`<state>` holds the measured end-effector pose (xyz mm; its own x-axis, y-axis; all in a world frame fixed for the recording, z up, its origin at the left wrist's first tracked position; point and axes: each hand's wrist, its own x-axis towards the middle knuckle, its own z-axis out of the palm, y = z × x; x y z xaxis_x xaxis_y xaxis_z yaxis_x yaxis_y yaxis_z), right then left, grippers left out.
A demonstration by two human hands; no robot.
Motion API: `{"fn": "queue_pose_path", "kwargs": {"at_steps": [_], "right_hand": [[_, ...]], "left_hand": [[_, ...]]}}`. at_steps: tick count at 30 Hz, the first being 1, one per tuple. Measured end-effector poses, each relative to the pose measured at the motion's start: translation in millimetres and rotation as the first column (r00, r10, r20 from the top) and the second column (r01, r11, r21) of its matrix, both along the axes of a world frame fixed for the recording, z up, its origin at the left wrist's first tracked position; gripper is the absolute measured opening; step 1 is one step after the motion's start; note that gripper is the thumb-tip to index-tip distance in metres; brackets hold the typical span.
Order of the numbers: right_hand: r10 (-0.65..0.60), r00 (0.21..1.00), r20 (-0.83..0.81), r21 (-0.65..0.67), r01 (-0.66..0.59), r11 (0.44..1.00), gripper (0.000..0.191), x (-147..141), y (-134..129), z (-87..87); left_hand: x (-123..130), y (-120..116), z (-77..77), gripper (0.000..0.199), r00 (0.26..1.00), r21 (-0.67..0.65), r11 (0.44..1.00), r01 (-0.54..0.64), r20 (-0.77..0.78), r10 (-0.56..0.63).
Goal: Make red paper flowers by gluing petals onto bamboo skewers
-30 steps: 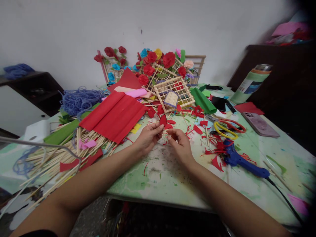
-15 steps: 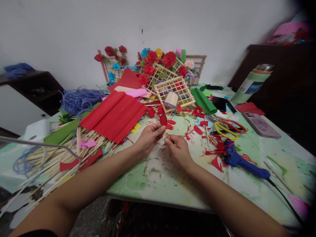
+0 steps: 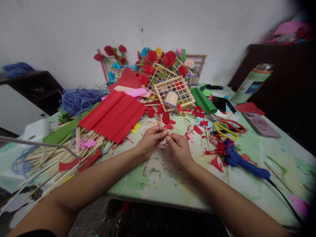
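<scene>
Left hand (image 3: 154, 140) pinched closed on stemmed red paper petal (image 3: 166, 118), upright at 12 o'clock over bench (image 3: 138, 184); right hand (image 3: 179, 149) pinched closed beside it, contents unclear; best done with stem steady, pressure light, petal uncreased.

No text is readable (the bottle's label (image 3: 249, 87) is blurred).

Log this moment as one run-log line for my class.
left hand: fingers holding up red petal-shaped piece | right hand: fingers closed, beside left's | blue glue gun: lying at right | red sheet: at left
</scene>
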<state>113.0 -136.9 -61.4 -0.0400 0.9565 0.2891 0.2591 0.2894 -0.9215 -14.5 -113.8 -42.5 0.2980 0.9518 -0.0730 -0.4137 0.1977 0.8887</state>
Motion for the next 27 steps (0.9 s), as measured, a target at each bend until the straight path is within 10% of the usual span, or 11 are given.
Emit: {"fn": "queue_pose_path", "kwargs": {"at_steps": [27], "right_hand": [[-0.006, 1.0, -0.009, -0.025, 0.005, 1.0, 0.028, -1.9, -0.6, -2.1]], "left_hand": [[2.5, 0.9, -5.5, 0.015, 0.997, -0.039, 0.999, 0.003, 0.077, 0.0]]}}
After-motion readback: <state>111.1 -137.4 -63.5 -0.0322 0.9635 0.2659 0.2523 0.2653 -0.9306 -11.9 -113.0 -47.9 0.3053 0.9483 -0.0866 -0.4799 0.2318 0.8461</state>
